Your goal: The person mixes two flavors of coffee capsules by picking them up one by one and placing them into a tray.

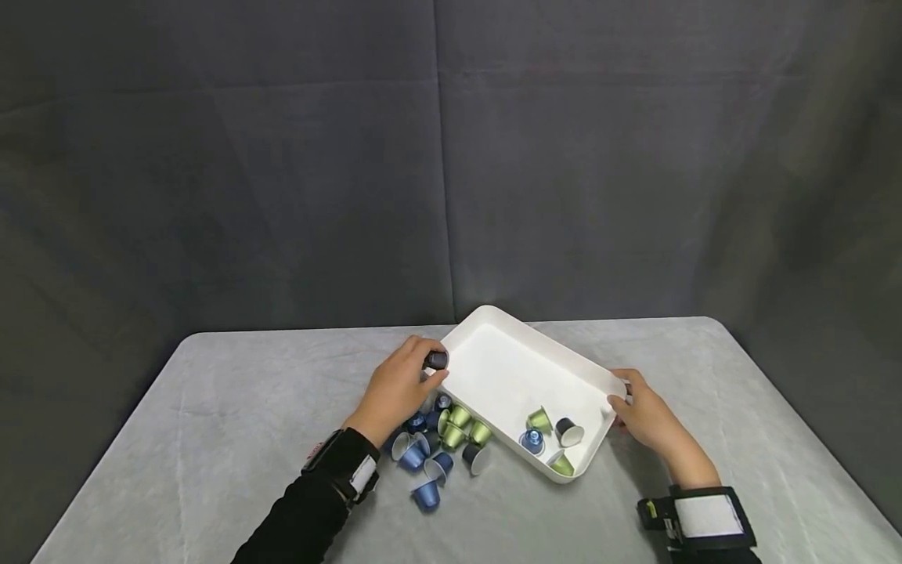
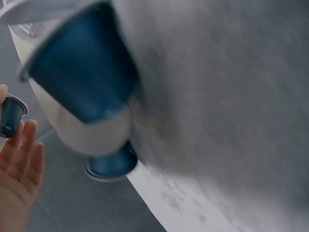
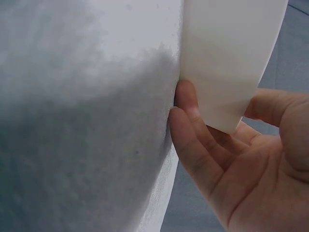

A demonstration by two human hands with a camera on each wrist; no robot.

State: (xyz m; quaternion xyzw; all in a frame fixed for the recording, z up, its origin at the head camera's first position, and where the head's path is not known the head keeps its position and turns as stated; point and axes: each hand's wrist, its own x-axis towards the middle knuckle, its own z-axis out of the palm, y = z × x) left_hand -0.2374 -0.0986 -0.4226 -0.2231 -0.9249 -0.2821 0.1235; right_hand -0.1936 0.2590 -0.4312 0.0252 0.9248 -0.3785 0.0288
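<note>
My left hand point(image 1: 397, 389) pinches a dark coffee capsule point(image 1: 436, 360) between thumb and fingers, beside the left corner of a white tray point(image 1: 517, 372). That capsule point(image 2: 11, 115) also shows at the left edge of the left wrist view. The thumb and fingers of my right hand point(image 1: 651, 421) grip the tray's right corner, and in the right wrist view fingertips point(image 3: 186, 94) reach under its wall. Inside the tray, near its front end, lie a blue capsule point(image 1: 532, 440), a black capsule point(image 1: 568, 432) and green capsules point(image 1: 539, 420).
A loose pile of blue capsules point(image 1: 426, 495), green capsules point(image 1: 454, 435) and a black one point(image 1: 475, 457) lies on the table left of the tray, below my left hand. A pale cloth covers the table point(image 1: 232, 439). Behind its back edge hangs a dark grey curtain point(image 1: 317, 196).
</note>
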